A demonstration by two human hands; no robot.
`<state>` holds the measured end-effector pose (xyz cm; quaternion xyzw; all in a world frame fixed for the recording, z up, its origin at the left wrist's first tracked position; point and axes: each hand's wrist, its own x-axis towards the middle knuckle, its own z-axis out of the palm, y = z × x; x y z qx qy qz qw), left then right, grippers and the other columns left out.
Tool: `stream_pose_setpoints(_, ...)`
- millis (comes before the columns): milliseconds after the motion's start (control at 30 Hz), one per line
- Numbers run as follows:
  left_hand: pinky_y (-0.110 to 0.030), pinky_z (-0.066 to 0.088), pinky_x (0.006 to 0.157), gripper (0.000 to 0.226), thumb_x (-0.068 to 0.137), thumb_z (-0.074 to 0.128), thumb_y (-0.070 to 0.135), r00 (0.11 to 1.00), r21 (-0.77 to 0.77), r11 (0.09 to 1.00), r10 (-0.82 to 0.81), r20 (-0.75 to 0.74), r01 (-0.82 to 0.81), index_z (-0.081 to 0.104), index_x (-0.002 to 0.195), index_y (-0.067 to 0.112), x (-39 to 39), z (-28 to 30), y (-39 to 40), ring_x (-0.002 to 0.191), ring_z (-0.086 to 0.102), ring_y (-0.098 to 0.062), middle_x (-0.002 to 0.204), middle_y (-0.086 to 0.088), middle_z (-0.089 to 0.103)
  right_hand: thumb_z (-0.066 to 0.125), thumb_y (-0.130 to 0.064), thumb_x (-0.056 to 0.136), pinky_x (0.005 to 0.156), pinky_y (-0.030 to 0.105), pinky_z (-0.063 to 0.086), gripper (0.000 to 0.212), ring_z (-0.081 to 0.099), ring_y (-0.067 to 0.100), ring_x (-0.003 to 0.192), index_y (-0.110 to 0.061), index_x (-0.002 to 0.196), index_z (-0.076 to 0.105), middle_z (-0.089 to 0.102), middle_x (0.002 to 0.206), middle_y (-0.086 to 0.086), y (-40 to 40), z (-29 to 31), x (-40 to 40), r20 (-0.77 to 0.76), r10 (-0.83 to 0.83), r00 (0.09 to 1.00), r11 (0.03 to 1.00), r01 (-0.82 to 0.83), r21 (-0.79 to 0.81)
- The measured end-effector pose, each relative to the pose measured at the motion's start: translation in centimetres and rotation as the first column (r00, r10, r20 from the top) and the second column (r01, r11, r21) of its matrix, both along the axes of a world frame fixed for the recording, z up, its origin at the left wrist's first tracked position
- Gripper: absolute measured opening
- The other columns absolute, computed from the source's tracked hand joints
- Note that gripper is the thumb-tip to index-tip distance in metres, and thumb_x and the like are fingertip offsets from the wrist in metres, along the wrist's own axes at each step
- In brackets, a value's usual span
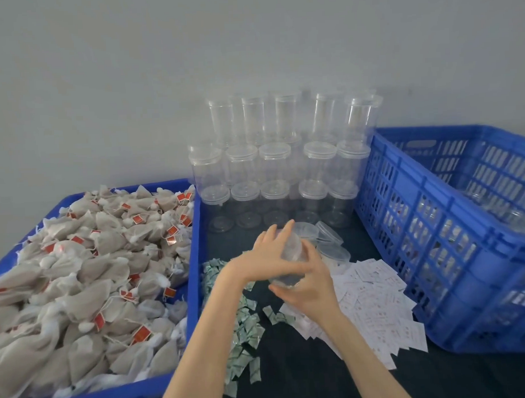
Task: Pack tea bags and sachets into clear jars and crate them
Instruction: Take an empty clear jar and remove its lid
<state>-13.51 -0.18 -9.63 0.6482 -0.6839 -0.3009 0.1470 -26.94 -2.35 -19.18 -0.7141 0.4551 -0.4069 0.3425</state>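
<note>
Dark tabletop (306, 373) against plain grey wall (131, 69), fingers of left hand (269, 252) and right hand (312, 289) closed around clear jar (290, 257).

No legible text is found: red tags (138, 218) on the tea bags (88, 264), white slips (375, 302) and green-patterned sachets (245, 333) bear print, but it is rendered too small and blurred to be read
</note>
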Motion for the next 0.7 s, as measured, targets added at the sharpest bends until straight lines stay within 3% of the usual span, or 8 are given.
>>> stream_pose_setpoints(100,-0.039,0.025,0.116,0.098,0.079,0.077,0.034,0.976,0.063,0.975,-0.207,-0.061,0.211,0.009,0.151,0.042,2.1,0.8,0.4,0.145,0.017,-0.016,0.159,0.005,0.01,0.085,-0.049,0.05,0.09,0.014,0.046,0.099,0.056,-0.005,0.115,-0.036,0.139,0.043,0.058,0.127,-0.022,0.5,-0.3,-0.9,0.076,0.023,0.997,0.999,-0.025,0.031)
stream_pose_setpoints(200,-0.039,0.037,0.107,0.092,0.071,0.074,0.057,0.995,0.026,1.0,-0.02,0.098,0.017,0.026,0.148,0.037,1.7,0.9,0.3,0.134,0.038,-0.02,0.149,0.002,0.037,0.084,-0.048,0.053,0.08,0.008,0.046,0.089,0.059,-0.008,0.106,-0.043,0.132,0.043,0.061,0.117,-0.027,1.2,-0.6,-0.4,0.057,0.013,0.998,1.0,-0.014,0.015)
stream_pose_setpoints(267,-0.043,0.041,0.103,0.097,0.066,0.061,0.076,0.952,0.009,0.988,0.147,0.268,-0.155,0.03,0.146,0.031,0.2,0.7,0.3,0.127,0.046,-0.025,0.144,-0.002,0.046,0.088,-0.042,0.058,0.08,0.006,0.041,0.093,0.053,-0.01,0.105,-0.035,0.139,0.042,0.056,0.12,-0.029,1.7,-0.7,0.2,0.021,-0.044,0.999,0.998,0.044,-0.039)
stream_pose_setpoints(333,-0.049,0.035,0.109,0.107,0.067,0.057,0.078,0.964,0.054,0.99,0.11,0.24,-0.127,0.015,0.152,0.03,-0.6,0.0,0.3,0.139,0.034,-0.03,0.155,-0.008,0.029,0.089,-0.042,0.06,0.087,0.011,0.04,0.099,0.047,-0.011,0.108,-0.026,0.144,0.039,0.049,0.126,-0.027,1.9,-1.0,0.3,-0.029,-0.082,0.996,0.993,0.079,-0.087)
stream_pose_setpoints(400,-0.05,0.024,0.115,0.111,0.076,0.07,0.059,0.988,0.108,0.991,-0.092,0.127,0.079,-0.008,0.152,0.037,-0.4,0.1,0.5,0.148,0.006,-0.025,0.162,-0.001,-0.002,0.083,-0.052,0.056,0.085,0.01,0.041,0.101,0.047,-0.018,0.108,-0.031,0.143,0.036,0.045,0.123,-0.035,2.1,-1.1,-0.2,-0.039,-0.07,0.997,0.995,0.067,-0.068)
stream_pose_setpoints(500,-0.034,0.032,0.109,0.107,0.077,0.077,0.038,0.968,0.114,0.967,-0.236,0.086,0.226,0.002,0.151,0.044,0.8,0.8,0.7,0.141,0.021,-0.017,0.155,0.007,0.015,0.08,-0.054,0.055,0.078,0.002,0.039,0.098,0.043,-0.026,0.108,-0.043,0.139,0.031,0.044,0.117,-0.041,2.2,-1.2,-0.6,-0.063,-0.046,0.997,0.998,0.042,-0.056)
stream_pose_setpoints(567,-0.03,0.036,0.097,0.092,0.073,0.075,0.052,0.986,0.078,0.992,-0.105,0.128,0.096,0.022,0.148,0.044,0.5,0.7,0.6,0.132,0.037,-0.018,0.146,0.004,0.036,0.083,-0.05,0.057,0.078,0.004,0.042,0.091,0.05,-0.019,0.107,-0.046,0.134,0.034,0.05,0.117,-0.037,2.6,-1.2,-0.4,-0.074,-0.044,0.996,0.997,0.038,-0.072)
stream_pose_setpoints(700,-0.036,0.038,0.081,0.089,0.07,0.041,0.087,0.871,-0.076,0.947,0.317,0.375,-0.312,0.045,0.138,0.03,-1.9,0.3,0.7,0.118,0.055,-0.03,0.133,-0.005,0.056,0.091,-0.034,0.058,0.086,0.039,0.054,0.083,0.063,0.02,0.104,-0.006,0.128,0.056,0.063,0.116,0.0,3.0,-1.5,0.1,-0.089,-0.204,0.975,0.944,0.172,-0.283)
